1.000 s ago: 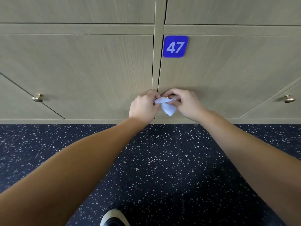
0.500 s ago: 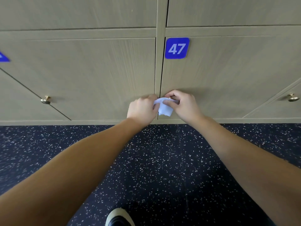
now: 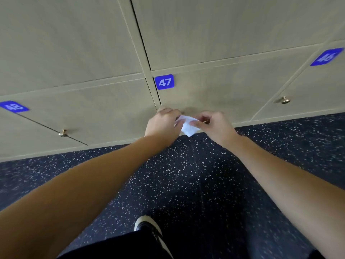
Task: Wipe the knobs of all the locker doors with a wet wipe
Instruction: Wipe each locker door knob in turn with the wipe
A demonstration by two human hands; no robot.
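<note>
head view showed both hands low on the door below the 47 label [image 3: 164,82], the left hand [image 3: 162,122] and right hand [image 3: 214,126] each pinching an edge of the white wet wipe [image 3: 188,126] stretched between them. that door's knob [image 3: 205,121] showed only as a brass glint just right of the wipe, by the right fingertips, so the right hand lay nearer. compared with half a second before, the hands had drawn apart, and the camera had tilted.
</note>
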